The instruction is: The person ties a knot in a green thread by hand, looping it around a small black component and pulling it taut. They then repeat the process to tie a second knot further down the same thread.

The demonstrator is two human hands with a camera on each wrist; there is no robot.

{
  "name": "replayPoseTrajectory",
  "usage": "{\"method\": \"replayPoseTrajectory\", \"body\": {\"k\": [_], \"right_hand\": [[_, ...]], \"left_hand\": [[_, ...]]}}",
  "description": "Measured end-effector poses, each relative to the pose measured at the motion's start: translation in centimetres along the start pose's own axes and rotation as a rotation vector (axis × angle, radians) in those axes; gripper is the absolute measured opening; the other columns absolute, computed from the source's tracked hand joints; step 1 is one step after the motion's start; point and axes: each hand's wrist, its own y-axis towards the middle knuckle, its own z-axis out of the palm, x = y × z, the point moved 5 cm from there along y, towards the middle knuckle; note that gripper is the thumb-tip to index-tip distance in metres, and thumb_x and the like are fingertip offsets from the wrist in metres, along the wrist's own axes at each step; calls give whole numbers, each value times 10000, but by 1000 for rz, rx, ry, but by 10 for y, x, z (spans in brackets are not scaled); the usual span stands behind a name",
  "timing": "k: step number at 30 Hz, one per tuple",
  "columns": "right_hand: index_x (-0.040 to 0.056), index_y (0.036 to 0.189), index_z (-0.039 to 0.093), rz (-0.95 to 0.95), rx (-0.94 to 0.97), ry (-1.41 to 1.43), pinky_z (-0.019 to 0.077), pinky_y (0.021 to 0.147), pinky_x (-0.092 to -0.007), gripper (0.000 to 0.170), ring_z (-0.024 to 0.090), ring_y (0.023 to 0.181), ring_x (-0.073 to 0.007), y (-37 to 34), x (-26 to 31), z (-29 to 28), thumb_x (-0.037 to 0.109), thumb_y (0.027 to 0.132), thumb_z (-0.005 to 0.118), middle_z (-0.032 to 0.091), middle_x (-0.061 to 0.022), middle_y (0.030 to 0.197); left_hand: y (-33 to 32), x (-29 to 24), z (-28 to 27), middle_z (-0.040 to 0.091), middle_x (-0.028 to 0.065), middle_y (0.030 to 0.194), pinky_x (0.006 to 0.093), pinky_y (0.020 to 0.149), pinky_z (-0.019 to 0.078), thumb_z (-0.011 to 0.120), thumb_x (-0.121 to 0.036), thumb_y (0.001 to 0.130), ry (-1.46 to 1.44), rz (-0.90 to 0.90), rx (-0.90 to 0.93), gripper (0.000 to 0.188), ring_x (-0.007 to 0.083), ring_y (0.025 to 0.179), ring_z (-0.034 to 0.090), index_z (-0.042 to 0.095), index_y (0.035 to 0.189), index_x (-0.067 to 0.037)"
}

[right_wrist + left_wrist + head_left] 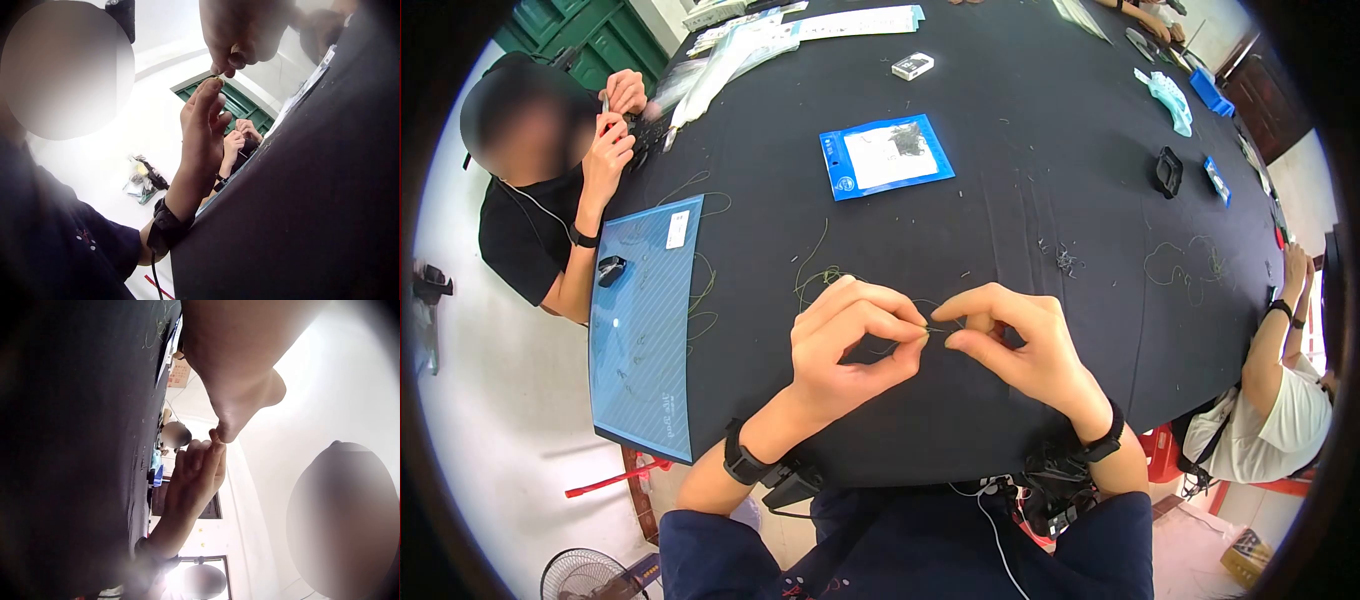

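Note:
My left hand (845,335) pinches a thin greenish thread (936,330) between thumb and index fingertip. A short length of it sticks out toward the right hand. My right hand (1025,340) is held opposite, thumb and index finger bent with a small gap between their tips, right by the thread's end. In the right wrist view a yellow-green bit of the thread (219,79) shows at the left fingertips. Behind the left hand, a loose tangle of green thread (830,275) lies on the black table (1040,110).
A blue-and-white packet (890,180) holding dark bits lies ahead, with a small white box (913,66) beyond. At left is a translucent blue mat (640,370) bearing a black object (611,270). Thread scraps (1065,260) lie at right. People sit at both sides.

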Motion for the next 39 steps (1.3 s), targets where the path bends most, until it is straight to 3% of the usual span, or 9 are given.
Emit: {"method": "replayPoseTrajectory", "body": {"k": [3,7,10,17,21,27,30,39], "right_hand": [[43,947,633,-7,14,-2,373,491,-252,144,491,520,-99,0,-2,1,67,827,708,551,-30,626],[19,889,646,-26,8,-29,393,502,-232,100,517,538,-89,0,-3,2,27,809,706,634,-36,733],[24,868,644,9,-1,-33,387,498,-233,79,506,535,-89,-1,-7,3,29,815,702,624,-34,719],[44,826,591,-173,99,-63,449,521,-339,142,588,607,-253,-1,6,9,34,769,721,582,-85,681],[41,825,603,-271,34,-87,445,510,-323,154,581,594,-234,-1,13,5,20,747,735,584,-75,682],[42,845,644,-333,-160,-118,420,490,-288,154,549,559,-168,-1,14,-7,-13,733,734,591,-49,686],[42,846,645,-226,-190,-149,390,477,-275,144,509,535,-153,0,9,-10,-19,743,724,587,-44,688],[46,899,654,0,-62,51,331,463,-239,89,420,485,-71,-1,3,-5,29,822,695,556,-24,634]], "left_hand": [[-6,8,1,674,16,821,229,520,361,746,62,608,-141,-161,-57,221,97,626,516,657,754,-77],[-7,11,-1,679,5,833,210,483,302,745,51,625,-186,-250,-17,206,56,608,474,665,761,-80],[-6,11,-2,681,1,840,205,473,281,746,45,627,-196,-271,3,203,46,598,454,667,763,-84],[-4,10,-2,681,13,835,224,515,349,748,53,622,-88,-144,-66,211,92,627,532,652,757,-76],[-1,5,-2,677,24,824,243,553,395,746,64,609,-1,-42,-28,225,140,669,593,644,757,-71],[2,-1,1,674,21,814,250,545,399,757,55,583,51,33,41,238,139,626,549,644,745,-77],[3,-5,3,675,20,815,247,543,395,759,56,578,34,62,89,241,138,614,533,646,742,-79],[2,-3,0,677,17,814,250,551,400,755,60,571,57,51,12,254,134,622,547,663,759,-84]]}}
